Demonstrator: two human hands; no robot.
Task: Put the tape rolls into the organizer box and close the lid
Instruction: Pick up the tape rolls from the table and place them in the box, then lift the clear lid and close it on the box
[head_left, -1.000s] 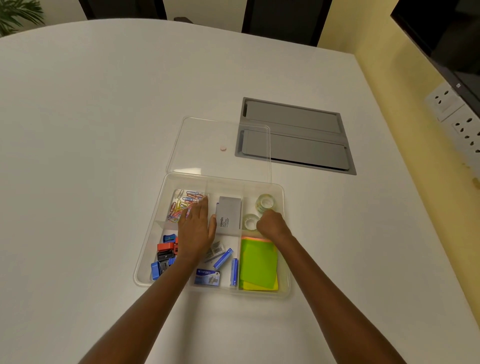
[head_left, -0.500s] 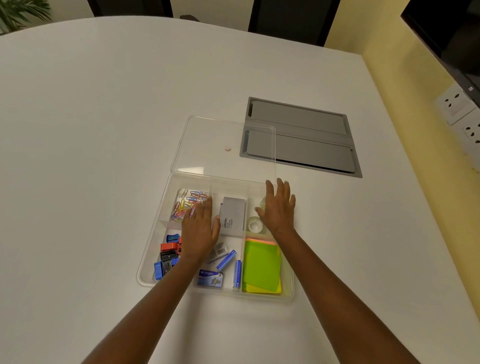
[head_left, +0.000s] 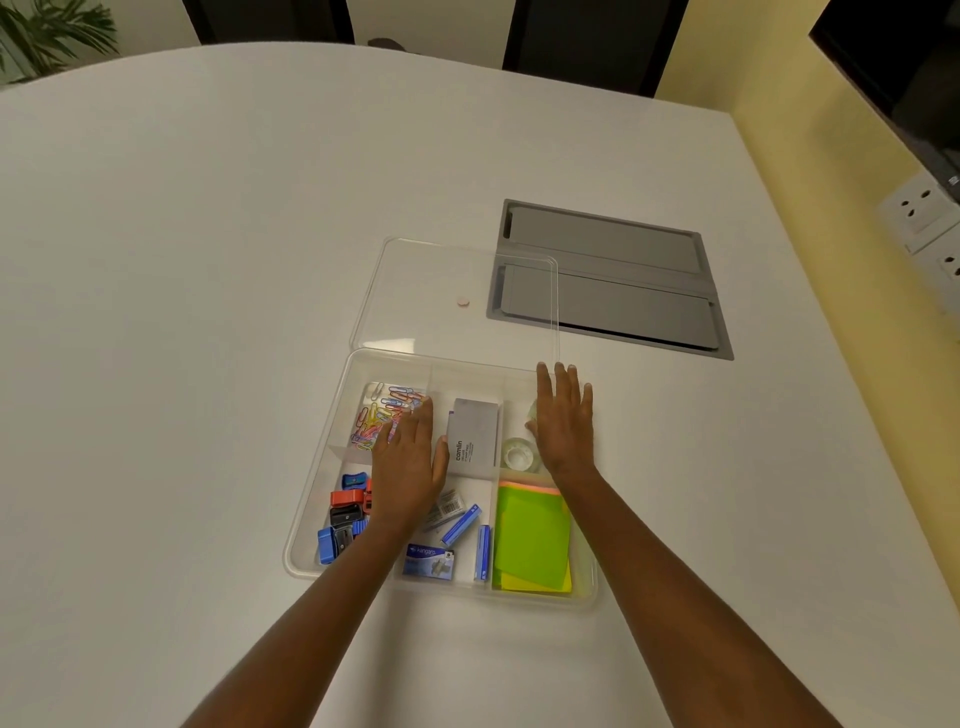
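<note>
The clear organizer box (head_left: 311, 499) lies open on the white table, its clear lid (head_left: 441, 270) folded back flat behind it. One clear tape roll (head_left: 518, 457) sits in the back right compartment; a second roll (head_left: 531, 411) behind it is mostly hidden by my right hand (head_left: 563, 421). That hand is flat with fingers spread, reaching over the compartment to the box's back rim and holding nothing. My left hand (head_left: 408, 462) rests flat and open over the middle of the box, between the paper clips and a grey card box (head_left: 471, 439).
The box also holds coloured paper clips (head_left: 382, 413), sharpeners (head_left: 345, 512), staple boxes (head_left: 457, 540) and green sticky notes (head_left: 530, 543). A grey cable hatch (head_left: 623, 280) is set into the table behind the lid. A yellow wall with sockets (head_left: 919, 208) runs along the right.
My right hand let go of the tape roll in the back right compartment, opened flat and moved forward toward the box's back rim. My left hand stayed in place.
</note>
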